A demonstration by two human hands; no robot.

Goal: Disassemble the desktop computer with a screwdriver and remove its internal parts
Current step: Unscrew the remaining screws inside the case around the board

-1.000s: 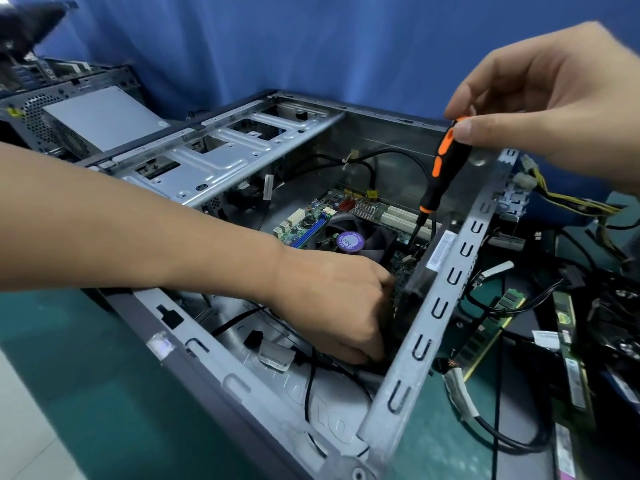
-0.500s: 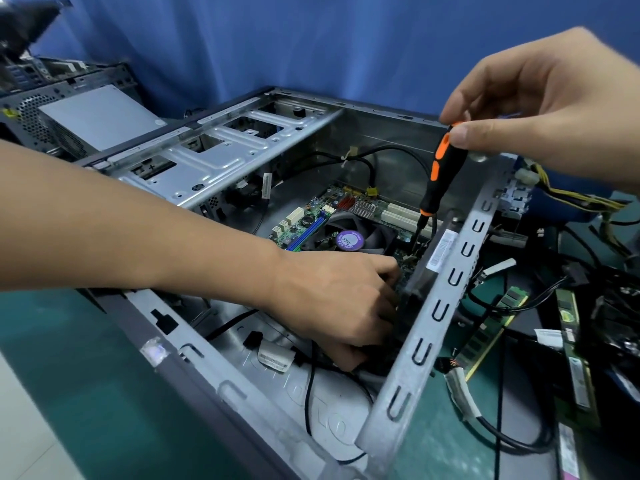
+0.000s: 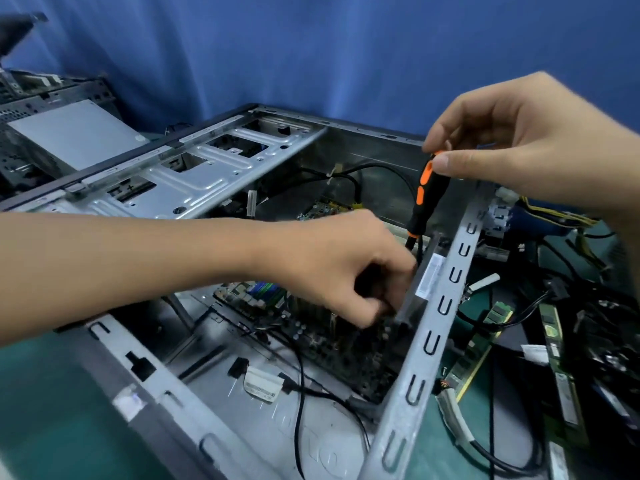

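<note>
A green mat [image 3: 52, 417] carries the case [image 3: 426, 362], and a blue curtain [image 3: 311, 46] hangs behind it. Left of the case stands one other chassis [image 3: 76, 136]. To the right of it lie tangled cables [image 3: 604, 341] and at least two memory sticks [image 3: 479, 344]. Two hands are over the case. The right hand [image 3: 519, 150] pinches the top of the one screwdriver [image 3: 429, 195], whose shaft points down just inside the case's right rail. The left hand [image 3: 346, 271] is down inside, over the motherboard [image 3: 322, 337], with its fingers curled. What they hold I cannot tell.

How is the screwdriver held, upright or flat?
Nearly upright: right hand pinches the screwdriver at its handle top, shaft pointing down into the computer case.
</note>
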